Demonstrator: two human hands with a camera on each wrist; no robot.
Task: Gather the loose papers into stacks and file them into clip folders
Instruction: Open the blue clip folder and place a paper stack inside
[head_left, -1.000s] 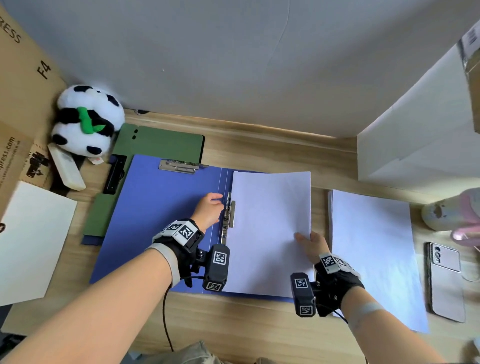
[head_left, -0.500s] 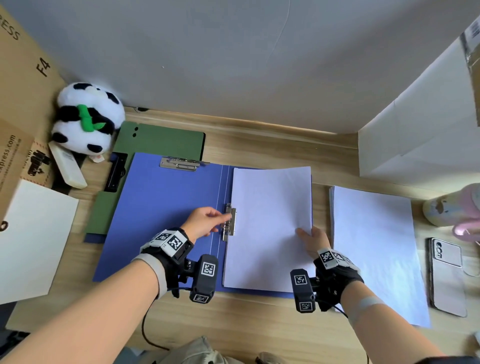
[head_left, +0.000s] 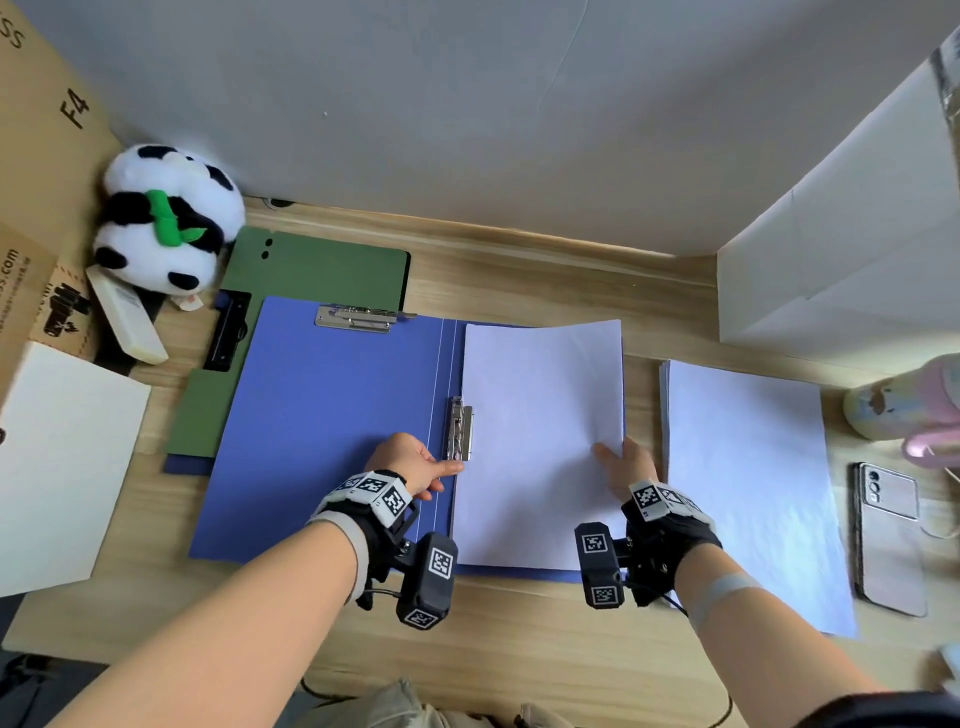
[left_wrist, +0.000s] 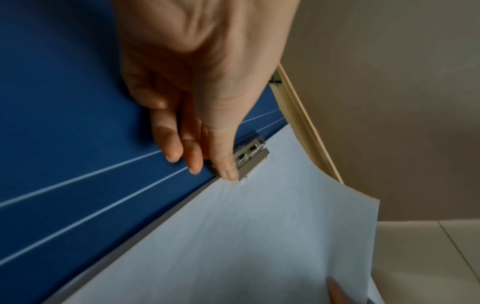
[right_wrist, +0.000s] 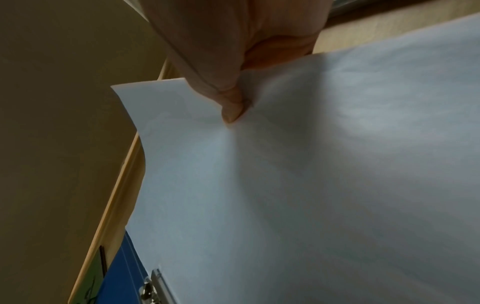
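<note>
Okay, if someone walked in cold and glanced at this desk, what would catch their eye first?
Probably the open blue folder spread mid-desk, with a white paper stack on its right half. The left hand grips the metal side clip while the right hand pinches the stack's right edge. Next, the plush panda in the far left corner, beside a green folder.

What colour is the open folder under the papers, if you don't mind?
Blue folder, clearest in the head view.

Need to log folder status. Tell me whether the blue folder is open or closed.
Open. The blue folder lies spread flat on the desk, its inside and side clip exposed, a paper stack on its right half.
</note>
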